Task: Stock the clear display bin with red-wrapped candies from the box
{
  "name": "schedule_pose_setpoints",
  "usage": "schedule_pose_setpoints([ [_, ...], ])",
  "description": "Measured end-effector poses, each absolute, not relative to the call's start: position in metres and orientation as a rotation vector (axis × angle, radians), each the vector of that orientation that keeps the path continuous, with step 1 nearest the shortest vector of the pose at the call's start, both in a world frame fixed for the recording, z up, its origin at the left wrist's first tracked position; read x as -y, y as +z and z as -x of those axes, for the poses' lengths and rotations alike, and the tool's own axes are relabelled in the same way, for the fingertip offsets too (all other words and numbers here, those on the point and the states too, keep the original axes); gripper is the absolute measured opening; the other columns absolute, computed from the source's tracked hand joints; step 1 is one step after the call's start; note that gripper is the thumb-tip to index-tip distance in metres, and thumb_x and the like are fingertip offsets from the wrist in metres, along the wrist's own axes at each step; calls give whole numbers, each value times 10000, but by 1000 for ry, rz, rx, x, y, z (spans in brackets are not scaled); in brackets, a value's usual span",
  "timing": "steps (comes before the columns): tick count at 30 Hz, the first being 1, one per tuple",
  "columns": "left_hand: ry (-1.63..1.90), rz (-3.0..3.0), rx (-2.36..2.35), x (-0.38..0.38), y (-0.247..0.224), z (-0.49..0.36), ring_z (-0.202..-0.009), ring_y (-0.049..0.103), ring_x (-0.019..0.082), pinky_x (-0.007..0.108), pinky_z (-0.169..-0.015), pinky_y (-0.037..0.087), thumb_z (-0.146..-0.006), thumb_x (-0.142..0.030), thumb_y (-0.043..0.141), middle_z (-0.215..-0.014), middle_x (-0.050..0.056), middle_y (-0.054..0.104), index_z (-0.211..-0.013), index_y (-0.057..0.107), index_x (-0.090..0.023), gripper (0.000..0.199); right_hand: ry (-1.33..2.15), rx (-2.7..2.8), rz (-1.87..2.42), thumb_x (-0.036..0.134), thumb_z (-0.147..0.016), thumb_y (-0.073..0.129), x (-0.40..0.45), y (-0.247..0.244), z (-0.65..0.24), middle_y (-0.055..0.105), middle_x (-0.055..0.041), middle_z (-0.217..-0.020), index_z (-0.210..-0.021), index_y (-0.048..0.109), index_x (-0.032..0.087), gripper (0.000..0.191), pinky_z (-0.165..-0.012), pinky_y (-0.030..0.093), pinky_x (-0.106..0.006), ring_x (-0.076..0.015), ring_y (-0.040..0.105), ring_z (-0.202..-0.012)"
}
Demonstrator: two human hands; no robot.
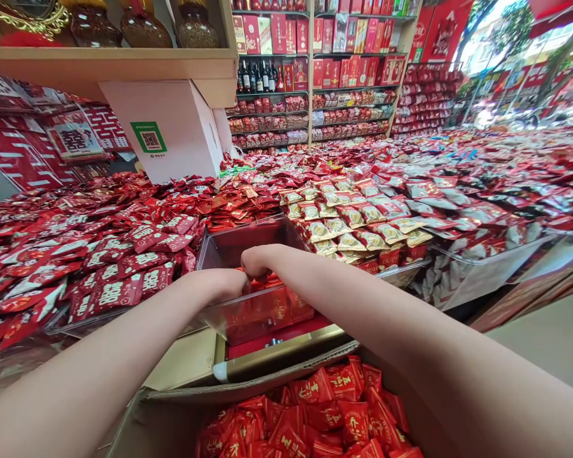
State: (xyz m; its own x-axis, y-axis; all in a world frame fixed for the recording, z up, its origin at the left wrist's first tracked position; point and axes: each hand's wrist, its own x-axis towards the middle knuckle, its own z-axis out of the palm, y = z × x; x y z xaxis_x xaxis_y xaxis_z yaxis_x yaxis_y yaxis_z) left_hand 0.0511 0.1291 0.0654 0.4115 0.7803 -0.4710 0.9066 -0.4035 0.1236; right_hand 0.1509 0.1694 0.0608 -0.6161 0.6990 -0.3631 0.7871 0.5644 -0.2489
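Both of my arms reach forward into a clear plastic bin (203, 254) in the middle of the display. Small red wrapped packets (277, 308) with gold print lie in its front part, seen through the front wall. My right hand (256, 259) bends down at the wrist over these packets, its fingers mostly out of sight. My left hand (239, 283) dips in beside it, its fingers hidden. Whether either hand holds a packet cannot be made out. Below my arms, an open cardboard box (167, 407) contains many red packets (315, 413) with gold lettering.
Dark red packets (119, 280) are heaped to the left, gold-and-white ones (353, 222) to the right. Further clear bins (487, 273) line the right side. A white box with a QR code (172, 127) stands behind. Stocked shelves (310, 83) rise at the back.
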Motion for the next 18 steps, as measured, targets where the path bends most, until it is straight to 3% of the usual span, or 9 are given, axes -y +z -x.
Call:
schedule_pose_setpoints([
  [6, -501, -2494, -1448, -118, 81, -50, -569, 559, 211, 267, -497, 379, -493, -117, 510, -616, 23, 648, -798, 673, -190, 354, -589, -2576, -1213, 188, -569, 580, -172, 59, -151, 625, -64, -655, -765, 634, 77, 232, -473, 425, -239, -128, 539, -484],
  [11, -259, -2640, -1447, -96, 106, -40, -782, 585, 175, 244, -678, 413, -687, -184, 415, -912, 15, 659, -944, 612, -236, 328, -586, -2578, -1217, 247, -591, 587, -175, 55, -150, 618, -63, -668, -747, 628, 79, 233, -484, 427, -249, -131, 540, -497],
  [13, 39, -2714, -1492, -82, 112, -32, -804, 582, 163, 236, -711, 411, -740, -227, 392, -921, 10, 654, -948, 595, -225, 290, -593, -2551, -1243, 276, -602, 588, -174, 56, -150, 617, -59, -670, -748, 626, 79, 248, -494, 426, -255, -134, 540, -503],
  [18, 1244, -2532, -1707, -29, 83, 1, -727, 574, 135, 213, -695, 421, -748, -295, 495, -822, -17, 635, -872, 573, -223, 164, -605, -2527, -1296, 234, -607, 618, -160, 67, -155, 611, -50, -650, -735, 622, 67, 210, -527, 403, -229, -129, 535, -554],
])
